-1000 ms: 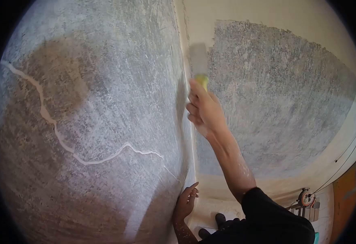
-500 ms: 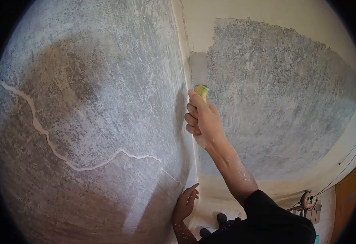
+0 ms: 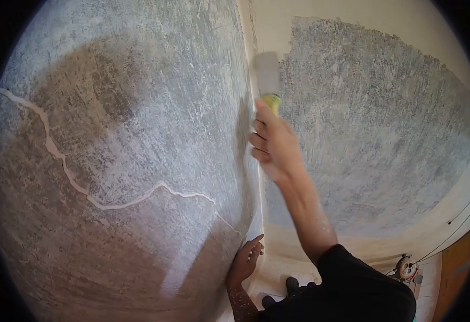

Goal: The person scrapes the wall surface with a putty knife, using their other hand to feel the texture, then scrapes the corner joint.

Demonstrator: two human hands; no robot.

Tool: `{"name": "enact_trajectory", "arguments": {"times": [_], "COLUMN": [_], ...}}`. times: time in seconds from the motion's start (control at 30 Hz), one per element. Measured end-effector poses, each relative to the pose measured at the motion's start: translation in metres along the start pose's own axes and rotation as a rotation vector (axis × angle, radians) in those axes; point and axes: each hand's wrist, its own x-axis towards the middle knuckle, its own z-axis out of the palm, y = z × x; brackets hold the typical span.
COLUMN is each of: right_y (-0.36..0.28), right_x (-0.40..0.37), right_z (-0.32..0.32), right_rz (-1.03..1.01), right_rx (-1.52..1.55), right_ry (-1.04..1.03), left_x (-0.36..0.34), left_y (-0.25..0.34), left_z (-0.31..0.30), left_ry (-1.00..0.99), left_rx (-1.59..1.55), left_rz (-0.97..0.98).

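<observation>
Yellow-green plastic or painted wood, I cannot tell which, forms the handle (image 3: 272, 101) of a flat-bladed scraper (image 3: 268, 78), gripped in the right hand (image 3: 279, 144). The thumb lies along the handle and the other fingers curl round it. Just beyond that hand, the grey blade lies over the cream border between the wall corner (image 3: 256, 121) and the grey patch (image 3: 363, 129) on the right wall. Blade and right hand are slightly blurred, and I cannot tell whether the blade's edge presses on the surface.

The left hand (image 3: 245, 262) is well apart from the right, nearer the body. It lies against the grey left wall (image 3: 154, 134) close to the corner, fingers loosely spread, with no tool visible in it. Pale specks dot both forearms.

To the left of both hands, a raggedly edged whitish line (image 3: 116, 206) wanders across the left wall and thins to a fine thread near the left hand. Shadows darken parts of that wall. To the right of the right hand, the patch ends in a rough edge against cream.

Past the left hand, towards the body, are two dark shoes (image 3: 292, 285). To the right of the black sleeve (image 3: 361, 282) stands a round cable reel (image 3: 406, 269) with thin cables rising from it.
</observation>
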Motion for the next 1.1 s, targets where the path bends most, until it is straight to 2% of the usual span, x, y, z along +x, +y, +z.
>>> {"name": "enact_trajectory", "arguments": {"times": [0.23,0.33,0.43,0.53,0.67,0.77,0.87,1.1], "right_y": [-0.015,-0.008,-0.003,-0.008,-0.003,0.000,-0.006,0.002], "right_x": [0.002,-0.002,-0.006,-0.002,-0.003,-0.010,-0.014,-0.017], "right_z": [0.020,-0.005,0.005,0.020,-0.006,-0.017,-0.020,-0.043], "right_rz": [0.026,0.042,0.050,0.016,-0.005,0.031,0.074,0.036], "right_rx": [0.082,0.019,0.048,0.121,-0.010,0.014,0.175,0.163], "right_ry": [-0.110,-0.043,-0.028,-0.112,-0.013,-0.035,-0.152,-0.170], "left_x": [0.001,-0.002,-0.001,-0.002,-0.006,-0.001,-0.001,0.005], "left_y": [0.007,0.004,0.003,0.000,-0.004,0.000,0.005,0.000], "left_z": [0.000,-0.002,-0.002,-0.002,0.000,-0.001,0.001,0.001], "left_ry": [-0.003,-0.003,-0.001,-0.007,-0.009,-0.009,-0.014,-0.029], "left_rx": [-0.016,-0.019,-0.003,-0.004,-0.020,-0.015,-0.001,0.009], "left_rz": [-0.030,-0.018,-0.016,-0.047,-0.054,-0.036,-0.053,-0.054]}}
